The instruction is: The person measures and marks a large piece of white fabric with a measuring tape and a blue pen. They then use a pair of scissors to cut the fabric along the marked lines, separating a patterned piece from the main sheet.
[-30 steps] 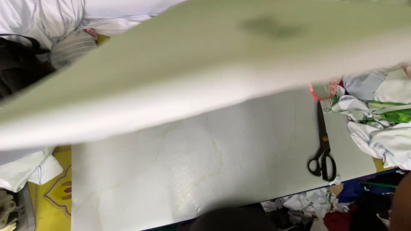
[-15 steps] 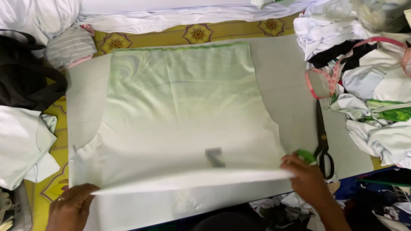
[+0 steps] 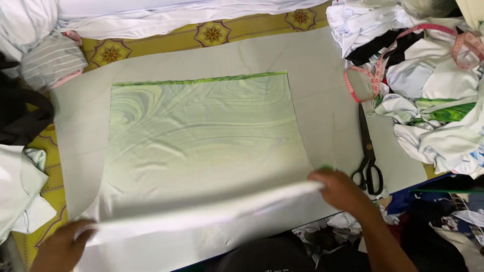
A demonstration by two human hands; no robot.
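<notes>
Pale green marbled fabric (image 3: 201,136) flat on desk (image 3: 327,100), long axis left-right. Left hand (image 3: 58,249) and right hand (image 3: 340,189) each pinching 1 near corner, edge lifted between. Scissors (image 3: 368,151) just beside right hand.

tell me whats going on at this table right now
A person is spreading a pale green swirl-patterned fabric flat on a grey cutting board. The left hand grips the near left corner of the fabric and the right hand grips the near right corner, with the near edge lifted slightly off the board. Black scissors lie untouched just right of the right hand, beside a pink measuring tape and a heap of cloth pieces.
</notes>
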